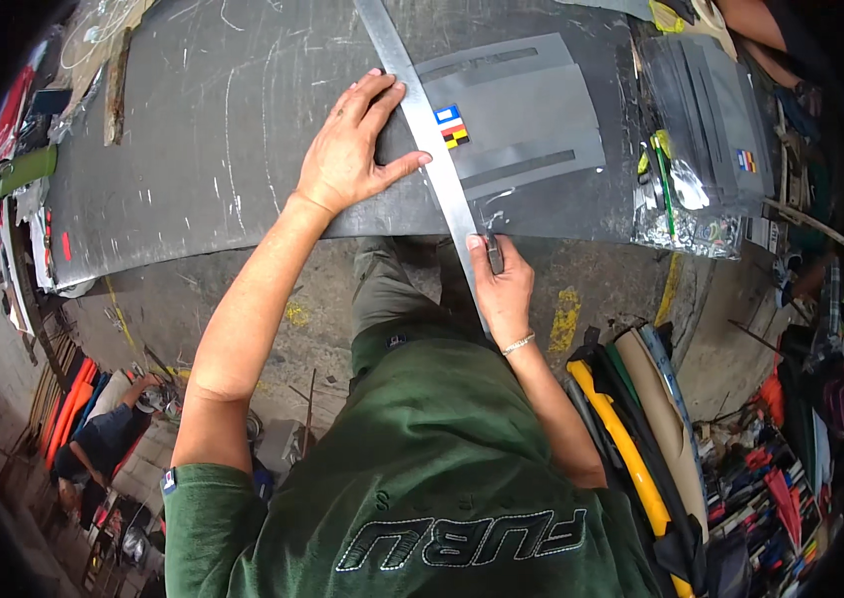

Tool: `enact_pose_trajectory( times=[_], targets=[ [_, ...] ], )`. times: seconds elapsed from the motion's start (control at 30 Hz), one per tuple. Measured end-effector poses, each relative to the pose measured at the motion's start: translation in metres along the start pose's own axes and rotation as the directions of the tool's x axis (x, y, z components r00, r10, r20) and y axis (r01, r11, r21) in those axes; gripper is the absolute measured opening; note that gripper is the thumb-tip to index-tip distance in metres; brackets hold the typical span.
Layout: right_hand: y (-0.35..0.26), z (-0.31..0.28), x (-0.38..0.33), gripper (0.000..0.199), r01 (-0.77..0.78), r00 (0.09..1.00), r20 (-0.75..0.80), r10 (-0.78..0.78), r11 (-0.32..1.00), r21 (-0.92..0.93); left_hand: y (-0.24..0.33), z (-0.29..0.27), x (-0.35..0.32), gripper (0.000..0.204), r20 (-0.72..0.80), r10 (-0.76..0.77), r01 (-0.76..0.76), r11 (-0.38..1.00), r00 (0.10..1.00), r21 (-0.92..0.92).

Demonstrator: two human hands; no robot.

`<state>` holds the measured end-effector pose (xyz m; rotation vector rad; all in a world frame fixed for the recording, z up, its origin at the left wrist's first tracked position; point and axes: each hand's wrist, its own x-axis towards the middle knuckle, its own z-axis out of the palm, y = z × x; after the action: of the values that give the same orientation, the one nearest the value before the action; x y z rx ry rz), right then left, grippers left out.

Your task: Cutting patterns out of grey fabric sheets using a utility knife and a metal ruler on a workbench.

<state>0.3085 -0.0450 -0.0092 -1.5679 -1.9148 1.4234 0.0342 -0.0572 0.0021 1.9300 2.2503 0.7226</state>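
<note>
two bare hands at work on a dark scratched worktable (203, 149), head view only. landmark is the long metal ruler (432, 140), lying as a diagonal strip across the table from the far edge down over the near edge.

left hand (347, 149) lies flat, fingers spread, released, not gripping anything, just left of the ruler; its fingertips press on the ruler's left edge and on the grey sheet under it.

right hand (504, 289) is at the ruler's near end, right side, at the table's near edge. it is clenched round a small dark knife (494, 251), the blade end pointing up beside the ruler's right edge. cannot tell if the tip touches the sheet. a thin bracelet (519, 345) is on that wrist.

grey sheet (532, 120) lies right of the ruler and partly under it, with two darker slot-like bands across it. a small sticker (453, 127) with blue, red, yellow and black stripes sits on it just right of the ruler.

further right of the ruler, a clear plastic bag (696, 149) of dark sheets lies on the table's right end, a green pen-like thing (663, 174) on top.

near and right of the ruler, below the table, rolled materials (641, 419) in yellow, tan and black lean together. near and well left of the ruler, another person (103, 439) sits low on the floor.
</note>
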Motion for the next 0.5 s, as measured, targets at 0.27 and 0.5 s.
enact_pose_trajectory(
  times=[0.27,0.5],
  targets=[
    [0.004,0.0002,-0.0001,0.032,0.0,1.0,0.013,0.0,0.999,-0.049,0.0001,0.0004,-0.0023,0.087,0.009,-0.02,0.02,0.999,1.0,-0.029],
    [0.0055,0.0011,-0.0005,0.033,-0.003,1.0,0.013,0.004,0.999,-0.043,-0.0003,0.0007,-0.002,0.087,0.003,-0.007,0.007,0.999,1.0,-0.034]
  ],
)
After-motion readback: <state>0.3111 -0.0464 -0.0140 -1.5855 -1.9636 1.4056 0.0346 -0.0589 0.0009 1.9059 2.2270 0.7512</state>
